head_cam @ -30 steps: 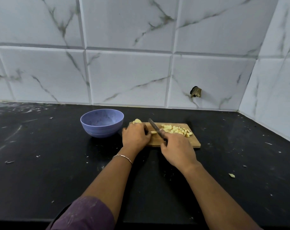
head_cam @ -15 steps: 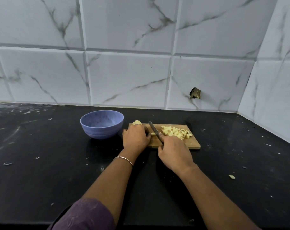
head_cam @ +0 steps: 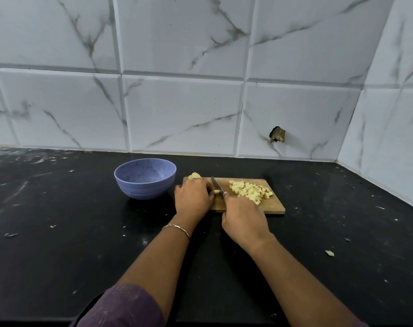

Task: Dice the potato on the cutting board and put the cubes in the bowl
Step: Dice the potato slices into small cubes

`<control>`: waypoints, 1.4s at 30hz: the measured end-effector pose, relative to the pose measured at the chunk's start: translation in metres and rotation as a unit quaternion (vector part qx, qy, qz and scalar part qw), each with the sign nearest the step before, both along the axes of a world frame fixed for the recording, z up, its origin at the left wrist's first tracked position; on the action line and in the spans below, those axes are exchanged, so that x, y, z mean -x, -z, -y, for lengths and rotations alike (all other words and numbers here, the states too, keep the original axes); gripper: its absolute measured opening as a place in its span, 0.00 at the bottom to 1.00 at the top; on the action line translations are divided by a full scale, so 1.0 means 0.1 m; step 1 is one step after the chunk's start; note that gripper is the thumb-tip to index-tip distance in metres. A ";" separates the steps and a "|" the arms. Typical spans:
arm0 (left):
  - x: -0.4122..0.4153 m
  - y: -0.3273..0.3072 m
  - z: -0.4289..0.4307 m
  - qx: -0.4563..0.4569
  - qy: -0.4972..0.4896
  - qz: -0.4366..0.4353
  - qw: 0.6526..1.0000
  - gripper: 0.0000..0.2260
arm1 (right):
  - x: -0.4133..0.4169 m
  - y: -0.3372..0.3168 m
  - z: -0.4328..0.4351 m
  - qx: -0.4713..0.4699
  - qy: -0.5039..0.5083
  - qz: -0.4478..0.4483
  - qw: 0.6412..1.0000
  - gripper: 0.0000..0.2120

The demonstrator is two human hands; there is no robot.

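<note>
A small wooden cutting board [head_cam: 272, 204] lies on the black counter. Several pale potato cubes [head_cam: 249, 192] are heaped on its right half. My left hand [head_cam: 193, 199] covers the board's left end and holds down a strip of potato [head_cam: 216, 191] whose cut end sticks out by my fingers. A larger potato piece [head_cam: 194, 176] shows behind that hand. My right hand [head_cam: 244, 220] grips the knife [head_cam: 217, 184], its blade standing on the board just right of the strip. The purple bowl [head_cam: 145, 178] sits left of the board and looks empty.
The black counter [head_cam: 59, 232] is scattered with small scraps. A stray potato piece [head_cam: 329, 253] lies to the right of my right arm. White marble tiles close the back and right side; one tile has a broken hole [head_cam: 276, 134].
The knife blade has shifted a little left toward my left hand, closer to the potato strip. Both hands stay on the board.
</note>
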State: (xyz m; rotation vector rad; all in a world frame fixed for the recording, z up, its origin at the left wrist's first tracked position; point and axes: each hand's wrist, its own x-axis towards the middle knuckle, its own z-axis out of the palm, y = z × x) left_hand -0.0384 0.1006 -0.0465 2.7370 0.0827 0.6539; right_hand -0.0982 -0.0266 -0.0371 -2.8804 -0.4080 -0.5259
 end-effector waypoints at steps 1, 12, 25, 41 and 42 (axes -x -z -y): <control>0.00 0.00 -0.01 0.001 -0.001 0.001 1.000 0.09 | 0.00 -0.01 0.00 0.003 0.001 0.000 1.000 0.24; -0.02 0.02 -0.01 0.003 -0.002 0.003 1.000 0.11 | -0.04 -0.03 0.18 -0.009 0.044 0.006 0.999 0.25; -0.01 0.01 0.00 0.005 -0.005 0.003 1.000 0.10 | 0.02 0.00 0.07 -0.098 -0.026 0.020 0.995 0.26; 0.00 0.01 0.01 -0.001 -0.011 0.002 1.000 0.09 | 0.01 0.02 0.00 -0.055 -0.007 0.018 0.998 0.26; 0.00 0.01 0.01 -0.002 -0.012 0.004 1.000 0.09 | 0.01 0.02 0.00 -0.047 -0.007 0.018 0.999 0.26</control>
